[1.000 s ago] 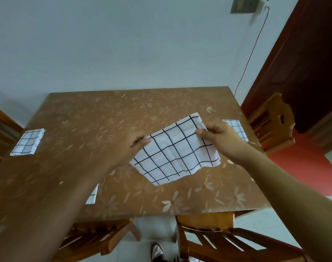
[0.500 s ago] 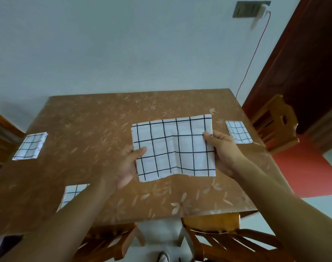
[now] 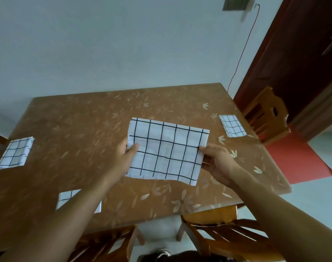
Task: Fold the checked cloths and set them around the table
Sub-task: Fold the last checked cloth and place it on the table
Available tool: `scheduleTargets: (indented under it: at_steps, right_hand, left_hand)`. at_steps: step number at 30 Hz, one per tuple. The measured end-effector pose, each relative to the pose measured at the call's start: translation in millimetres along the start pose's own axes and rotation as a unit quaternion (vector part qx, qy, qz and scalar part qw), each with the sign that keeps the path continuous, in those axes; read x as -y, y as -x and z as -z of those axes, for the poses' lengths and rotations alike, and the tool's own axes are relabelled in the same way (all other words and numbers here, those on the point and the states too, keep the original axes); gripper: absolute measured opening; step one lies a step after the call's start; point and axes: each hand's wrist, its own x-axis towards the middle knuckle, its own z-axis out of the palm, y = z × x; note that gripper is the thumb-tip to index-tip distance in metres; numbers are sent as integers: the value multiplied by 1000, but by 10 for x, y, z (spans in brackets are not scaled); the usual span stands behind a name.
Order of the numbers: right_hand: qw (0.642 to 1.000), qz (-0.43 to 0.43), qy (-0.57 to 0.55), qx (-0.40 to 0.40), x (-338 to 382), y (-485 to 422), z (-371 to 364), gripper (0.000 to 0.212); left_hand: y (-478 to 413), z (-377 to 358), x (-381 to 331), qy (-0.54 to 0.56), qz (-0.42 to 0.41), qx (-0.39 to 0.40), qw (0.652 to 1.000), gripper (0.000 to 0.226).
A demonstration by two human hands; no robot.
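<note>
Brown table: both hands grip checked cloth (spread flat).

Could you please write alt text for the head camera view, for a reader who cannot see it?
Two bare hands, left hand and right hand, hold a checked cloth by its side edges over a brown floral table. Three smaller folded cloths lie at the left, right and near edges.

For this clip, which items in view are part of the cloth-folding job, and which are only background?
Part of the job:
- cloth being folded, pinched by left hand and right hand
- folded cloth at left edge
- folded cloth at right edge
- folded cloth at near edge, partly behind the left arm
- table

Background:
- wooden chairs
- door
- wall socket and red cable
</note>
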Motion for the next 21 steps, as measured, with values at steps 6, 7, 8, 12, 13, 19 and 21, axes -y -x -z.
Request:
scheduleTargets:
  at_steps: [6,7,8,12,13,19,21]
  right_hand:
    - [988,-88,-8,124,158,20,267,49]
    - [983,-104,-5,153,189,15,314,56]
    - [976,-119,1,181,222,7,345,66]
    - [946,-151,70,278,326,-35,220,65]
    - [940,-157,88,291,344,-35,126,55]
    - [944,-108,117,288,317,-44,-363,28]
    - [960,-81,77,257,304,-38,-420,24]
  left_hand:
    - [-169,53,-26,33,23,69,997,18]
    - [-205,74,-29,34,27,84,995,18]
    - [-241,94,-46,37,31,99,994,16]
    - [-341,151,-198,50,53,168,983,14]
    - [-357,155,-238,50,60,185,980,16]
    - [-404,226,-384,144,100,223,959,28]
    - [-399,268,-261,287,166,226,916,65]
